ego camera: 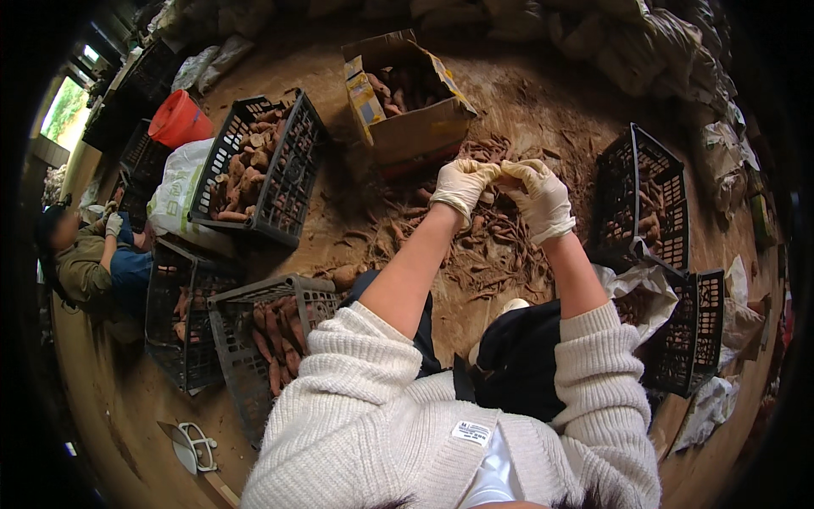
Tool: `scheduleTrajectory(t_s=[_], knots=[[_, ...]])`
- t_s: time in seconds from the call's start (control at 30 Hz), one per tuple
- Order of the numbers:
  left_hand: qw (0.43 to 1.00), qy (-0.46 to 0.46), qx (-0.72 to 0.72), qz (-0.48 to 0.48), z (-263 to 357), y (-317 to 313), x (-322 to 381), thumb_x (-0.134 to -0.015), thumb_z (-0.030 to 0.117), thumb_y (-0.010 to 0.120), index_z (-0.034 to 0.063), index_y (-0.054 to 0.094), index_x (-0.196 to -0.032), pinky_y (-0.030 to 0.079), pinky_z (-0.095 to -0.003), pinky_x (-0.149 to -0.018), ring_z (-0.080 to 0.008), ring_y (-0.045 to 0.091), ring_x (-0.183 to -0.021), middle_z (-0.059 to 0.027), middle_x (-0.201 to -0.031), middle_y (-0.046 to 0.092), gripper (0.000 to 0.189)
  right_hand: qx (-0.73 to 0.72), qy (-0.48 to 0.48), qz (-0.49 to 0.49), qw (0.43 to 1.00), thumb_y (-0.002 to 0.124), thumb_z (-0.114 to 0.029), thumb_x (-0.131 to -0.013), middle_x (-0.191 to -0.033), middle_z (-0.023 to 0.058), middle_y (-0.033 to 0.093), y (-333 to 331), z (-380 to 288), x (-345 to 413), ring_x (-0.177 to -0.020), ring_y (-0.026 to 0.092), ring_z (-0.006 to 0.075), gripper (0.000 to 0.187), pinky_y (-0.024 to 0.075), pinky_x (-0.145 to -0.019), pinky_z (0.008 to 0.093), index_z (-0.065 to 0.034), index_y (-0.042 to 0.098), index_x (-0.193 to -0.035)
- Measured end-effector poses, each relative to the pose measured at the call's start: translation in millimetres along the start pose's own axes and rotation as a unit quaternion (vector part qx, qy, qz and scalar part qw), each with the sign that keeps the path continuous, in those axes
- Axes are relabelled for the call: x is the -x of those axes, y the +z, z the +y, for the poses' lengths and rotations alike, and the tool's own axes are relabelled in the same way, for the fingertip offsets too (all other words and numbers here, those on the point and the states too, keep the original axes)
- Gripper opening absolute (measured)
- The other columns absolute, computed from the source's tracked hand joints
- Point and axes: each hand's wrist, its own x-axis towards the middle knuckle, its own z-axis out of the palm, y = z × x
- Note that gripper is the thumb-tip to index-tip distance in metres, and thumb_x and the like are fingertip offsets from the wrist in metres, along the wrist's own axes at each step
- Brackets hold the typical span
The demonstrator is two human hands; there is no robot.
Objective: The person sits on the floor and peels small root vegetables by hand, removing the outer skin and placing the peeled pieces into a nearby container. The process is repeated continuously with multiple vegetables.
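My left hand (463, 184) and my right hand (539, 194), both in pale thin gloves, meet over the floor with their fingertips close together. Between them is a small sweet potato (507, 182), pinched from both sides and mostly covered by my fingers. Below lies a spread pile of thin sweet potato roots and broken pieces (489, 245) on the brown floor. Just beyond my hands stands an open cardboard box (420, 133) with sweet potatoes (400, 92) inside.
Left of me, black plastic crates (280, 184), (184, 312) and a grey crate (238, 356) hold sweet potatoes. More black crates (661, 184), (690, 337) flank my right. A red bucket (180, 119) stands by a white sack (184, 184). Another person (89, 261) sits far left. Sacks (623, 51) line the back.
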Motion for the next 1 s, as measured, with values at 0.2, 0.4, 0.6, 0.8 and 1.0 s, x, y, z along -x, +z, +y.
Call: scheduleTrajectory(t_s=[0.2, 0.4, 0.6, 0.8, 1.0], knots=[[0.982, -0.15, 0.116, -0.016, 23.1, -3.1, 13.4, -0.089, 0.025, 0.064, 0.0113, 0.066, -0.088, 0.045, -0.0186, -0.042, -0.0078, 0.056, -0.051, 0.0026, -0.071, 0.063, 0.014, -0.161, 0.077, 0.044, 0.983, 0.07, 0.008, -0.077, -0.091, 0.0037, 0.062, 3.7, 0.7, -2.2, -0.081, 0.059, 0.0114, 0.024, 0.0505, -0.073, 0.0235, -0.0022, 0.062, -0.097], [0.918, -0.159, 0.364, -0.009, 15.7, -11.7, -5.2, -0.089, 0.014, 0.062, 0.0033, 0.062, -0.089, 0.044, -0.0119, -0.04, -0.0106, 0.056, -0.057, -0.0053, -0.072, 0.06, 0.011, -0.365, 0.369, -0.013, 0.855, 0.064, -0.022, -0.087, -0.075, 0.0003, 0.057, -8.9, 12.4, -2.5, -0.065, 0.052, 0.0086, 0.019, 0.0453, -0.065, 0.0239, -0.0081, 0.054, -0.082], [0.903, -0.123, 0.412, -0.017, 2.1, -5.1, -12.9, -0.09, 0.01, 0.058, -0.0017, 0.063, -0.099, 0.047, -0.017, -0.044, -0.0137, 0.055, -0.06, -0.0123, -0.082, 0.061, 0.015, -0.477, 0.425, -0.047, 0.768, 0.063, -0.013, -0.087, -0.075, -0.0001, 0.057, 0.5, 3.0, 4.8, -0.066, 0.055, 0.0109, 0.009, 0.0472, -0.064, 0.0264, -0.0068, 0.058, -0.091], [0.919, -0.052, 0.373, -0.116, -18.5, -4.7, -14.6, -0.093, 0.013, 0.052, -0.0019, 0.059, -0.118, 0.055, -0.0272, -0.067, -0.0182, 0.061, -0.081, -0.0123, -0.101, 0.063, 0.03, -0.45, 0.435, -0.051, 0.778, 0.071, -0.014, -0.084, -0.081, -0.0007, 0.06, 19.5, 1.5, 7.2, -0.067, 0.055, 0.0087, 0.019, 0.0468, -0.058, 0.0236, -0.0053, 0.057, -0.092], [0.909, -0.073, 0.375, -0.166, 4.7, 6.4, -1.1, -0.095, 0.017, 0.051, -0.0023, 0.056, -0.121, 0.056, -0.0318, -0.069, -0.0153, 0.059, -0.071, -0.0129, -0.106, 0.062, 0.033, -0.457, 0.44, -0.028, 0.773, 0.07, -0.007, -0.084, -0.088, -0.0006, 0.063, 17.9, -15.2, -2.3, -0.071, 0.057, 0.0077, 0.021, 0.0465, -0.058, 0.0211, -0.0019, 0.059, -0.102]])
